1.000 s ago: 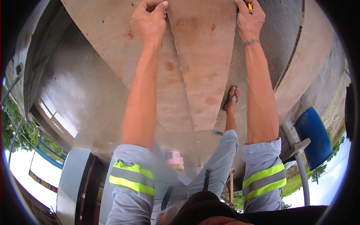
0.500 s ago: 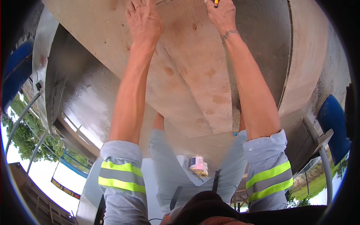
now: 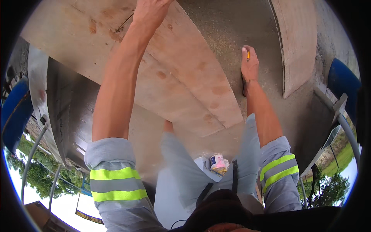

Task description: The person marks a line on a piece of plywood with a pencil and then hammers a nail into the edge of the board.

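Grey concrete floor (image 3: 266,73): spreading beneath the whole work area, showing bare at the right.

Pair of broad brown flat wooden panels (image 3: 177,85): lying in front of the person, joining or overlapping along one long slanting line; which of these, the view is not telling. The right-hand edge is curving, and reddish-brown blotches are dotting the surface.

Curved brown sheet with a dark edge (image 3: 297,46): showing to the right of the panels, with a strip of floor separating them.

Two blue rounded drums, one at the far left (image 3: 15,112), the other at the far right (image 3: 344,79): both standing out near the rim of the view.

Light grey trousers (image 3: 174,154): covering the person's spread legs.

Grey rolled sleeves with yellow-green and silver bands (image 3: 116,185): wrapping both arms.

Left hand (image 3: 152,13): reaching over the panels' upper part; the upper edge is cutting off the fingers, so their state is impossible to tell.

Right hand (image 3: 250,65): hanging beyond the panels' curving edge, fingers curling closed around the tool below.

Small white tub with dark and pink markings (image 3: 217,160): sitting between the legs.

Slim yellow pencil-like tool (image 3: 248,56): poking from the right hand's grip.
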A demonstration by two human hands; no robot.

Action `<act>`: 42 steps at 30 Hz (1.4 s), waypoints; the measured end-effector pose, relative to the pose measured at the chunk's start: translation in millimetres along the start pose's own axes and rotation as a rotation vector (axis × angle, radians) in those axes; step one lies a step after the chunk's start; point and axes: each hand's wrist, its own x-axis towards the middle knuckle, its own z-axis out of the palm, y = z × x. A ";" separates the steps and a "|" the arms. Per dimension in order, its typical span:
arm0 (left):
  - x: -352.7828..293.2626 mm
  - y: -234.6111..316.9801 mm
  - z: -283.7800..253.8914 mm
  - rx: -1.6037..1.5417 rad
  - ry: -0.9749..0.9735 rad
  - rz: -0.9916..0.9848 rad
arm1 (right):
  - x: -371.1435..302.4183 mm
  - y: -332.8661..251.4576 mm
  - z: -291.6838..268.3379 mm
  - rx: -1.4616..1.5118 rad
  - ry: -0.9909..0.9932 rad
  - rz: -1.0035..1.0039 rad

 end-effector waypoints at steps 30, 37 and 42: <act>46.3 -75.0 33.9 0.506 -0.152 0.384 | -323.3 272.1 12.8 -0.072 0.296 0.489; 41.6 1.8 26.4 1.091 -0.207 0.271 | -294.7 311.1 50.1 0.094 0.267 0.403; -76.0 355.6 115.7 0.127 -0.491 0.655 | -321.1 329.0 44.2 0.042 0.319 0.424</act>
